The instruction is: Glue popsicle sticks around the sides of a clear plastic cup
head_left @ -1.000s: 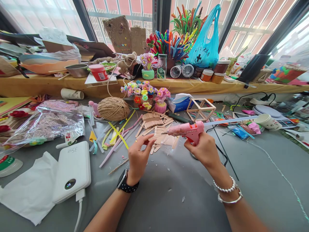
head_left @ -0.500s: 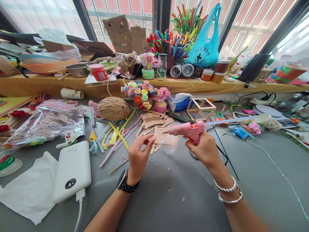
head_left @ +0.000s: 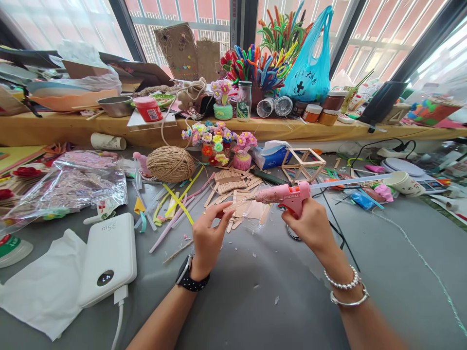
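1. A thin pale wooden craft stick [head_left: 229, 206] is pinched between the left hand [head_left: 208, 239] fingertips.
2. The pink plastic glue gun [head_left: 286, 195] is gripped closed-fingered by the right hand [head_left: 310, 226], nozzle near the stick.
3. A cluttered grey table [head_left: 255, 291] is spread beneath, windows far behind.

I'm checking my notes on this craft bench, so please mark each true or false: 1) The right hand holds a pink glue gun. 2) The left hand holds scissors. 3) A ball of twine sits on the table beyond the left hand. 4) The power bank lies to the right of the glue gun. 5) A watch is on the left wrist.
1) True: the right hand grips the glue gun.
2) False: the left hand pinches a thin wooden stick near the gun's nozzle.
3) True: the twine sits there.
4) False: the power bank lies far left of it.
5) True: the watch is there.
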`<control>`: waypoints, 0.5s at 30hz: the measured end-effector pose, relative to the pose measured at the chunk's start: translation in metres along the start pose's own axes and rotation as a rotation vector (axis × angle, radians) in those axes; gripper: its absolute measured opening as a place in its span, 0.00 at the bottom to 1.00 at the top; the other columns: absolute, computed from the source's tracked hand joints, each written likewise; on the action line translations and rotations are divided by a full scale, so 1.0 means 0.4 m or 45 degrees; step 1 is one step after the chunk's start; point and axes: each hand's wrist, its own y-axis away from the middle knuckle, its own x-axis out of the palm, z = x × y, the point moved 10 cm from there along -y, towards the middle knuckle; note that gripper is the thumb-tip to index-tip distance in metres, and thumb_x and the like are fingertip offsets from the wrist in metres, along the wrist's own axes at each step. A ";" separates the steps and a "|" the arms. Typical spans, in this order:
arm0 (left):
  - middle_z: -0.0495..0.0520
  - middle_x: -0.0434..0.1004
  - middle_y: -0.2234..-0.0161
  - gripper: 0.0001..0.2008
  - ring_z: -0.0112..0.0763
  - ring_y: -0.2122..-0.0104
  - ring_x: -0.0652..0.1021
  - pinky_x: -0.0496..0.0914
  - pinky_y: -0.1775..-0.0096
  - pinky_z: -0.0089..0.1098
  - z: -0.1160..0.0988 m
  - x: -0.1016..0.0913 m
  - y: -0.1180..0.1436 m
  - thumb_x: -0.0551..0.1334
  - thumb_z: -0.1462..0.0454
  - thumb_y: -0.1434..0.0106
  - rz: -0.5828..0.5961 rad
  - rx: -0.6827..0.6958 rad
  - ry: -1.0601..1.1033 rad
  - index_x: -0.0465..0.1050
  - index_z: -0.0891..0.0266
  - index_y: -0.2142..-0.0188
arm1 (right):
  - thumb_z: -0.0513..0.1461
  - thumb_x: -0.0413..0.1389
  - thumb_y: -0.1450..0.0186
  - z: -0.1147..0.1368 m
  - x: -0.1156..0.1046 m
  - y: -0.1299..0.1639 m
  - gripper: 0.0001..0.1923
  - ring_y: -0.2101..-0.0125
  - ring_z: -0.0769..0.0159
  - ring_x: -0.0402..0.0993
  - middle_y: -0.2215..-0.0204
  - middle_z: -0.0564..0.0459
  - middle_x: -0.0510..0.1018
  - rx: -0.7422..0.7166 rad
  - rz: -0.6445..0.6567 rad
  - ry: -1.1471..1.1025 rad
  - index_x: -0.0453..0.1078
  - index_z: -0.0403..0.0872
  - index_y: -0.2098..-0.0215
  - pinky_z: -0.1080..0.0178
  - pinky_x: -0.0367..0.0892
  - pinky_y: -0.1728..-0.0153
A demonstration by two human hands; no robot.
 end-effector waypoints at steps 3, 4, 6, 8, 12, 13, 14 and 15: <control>0.50 0.79 0.69 0.07 0.25 0.75 0.77 0.70 0.68 0.26 0.001 -0.001 0.000 0.62 0.63 0.44 -0.003 0.003 0.001 0.74 0.61 0.65 | 0.37 0.50 0.53 0.000 -0.002 -0.001 0.05 0.83 0.68 0.62 0.84 0.57 0.65 0.000 -0.007 0.008 0.55 0.49 0.80 0.66 0.57 0.81; 0.50 0.79 0.69 0.07 0.25 0.75 0.77 0.70 0.68 0.26 0.001 -0.001 0.000 0.62 0.63 0.44 -0.003 0.003 0.001 0.74 0.61 0.65 | 0.37 0.50 0.53 0.000 -0.002 -0.002 0.05 0.83 0.68 0.62 0.84 0.57 0.65 0.003 -0.006 0.010 0.55 0.49 0.80 0.66 0.57 0.81; 0.50 0.79 0.69 0.07 0.25 0.75 0.77 0.70 0.68 0.26 0.004 -0.001 0.000 0.61 0.63 0.44 0.001 -0.006 0.002 0.74 0.61 0.65 | 0.38 0.50 0.53 0.000 -0.003 -0.002 0.06 0.83 0.68 0.61 0.84 0.57 0.64 0.007 -0.004 0.012 0.54 0.49 0.81 0.66 0.57 0.81; 0.51 0.79 0.69 0.08 0.25 0.75 0.77 0.70 0.68 0.26 0.006 0.000 -0.001 0.61 0.63 0.44 0.006 -0.014 0.001 0.74 0.62 0.64 | 0.38 0.50 0.53 -0.001 -0.004 -0.002 0.06 0.83 0.68 0.61 0.84 0.57 0.64 0.012 0.000 0.014 0.53 0.49 0.81 0.65 0.57 0.81; 0.51 0.79 0.69 0.08 0.25 0.75 0.77 0.70 0.67 0.27 0.003 -0.003 -0.003 0.61 0.63 0.43 0.003 -0.013 -0.008 0.74 0.62 0.65 | 0.38 0.50 0.53 -0.007 -0.004 -0.002 0.07 0.82 0.68 0.60 0.84 0.57 0.63 0.033 0.011 0.008 0.52 0.49 0.80 0.65 0.57 0.80; 0.51 0.79 0.70 0.08 0.25 0.75 0.77 0.70 0.67 0.27 0.001 -0.004 -0.004 0.61 0.63 0.43 0.003 -0.009 -0.010 0.74 0.62 0.64 | 0.38 0.49 0.53 -0.008 -0.004 -0.002 0.07 0.82 0.68 0.60 0.84 0.57 0.63 0.040 0.014 0.006 0.52 0.49 0.80 0.65 0.57 0.80; 0.50 0.79 0.70 0.08 0.25 0.75 0.77 0.70 0.67 0.26 -0.001 -0.004 -0.004 0.61 0.63 0.43 0.002 -0.004 -0.012 0.74 0.62 0.64 | 0.38 0.49 0.53 -0.010 -0.004 -0.002 0.07 0.82 0.68 0.60 0.84 0.57 0.63 0.046 0.018 0.006 0.52 0.49 0.80 0.65 0.57 0.80; 0.51 0.79 0.70 0.08 0.25 0.75 0.77 0.70 0.67 0.26 -0.003 -0.006 -0.004 0.61 0.63 0.43 0.001 0.000 -0.015 0.74 0.62 0.64 | 0.38 0.49 0.53 -0.011 -0.003 -0.002 0.07 0.82 0.68 0.60 0.84 0.57 0.63 0.052 0.022 0.006 0.52 0.49 0.80 0.65 0.57 0.80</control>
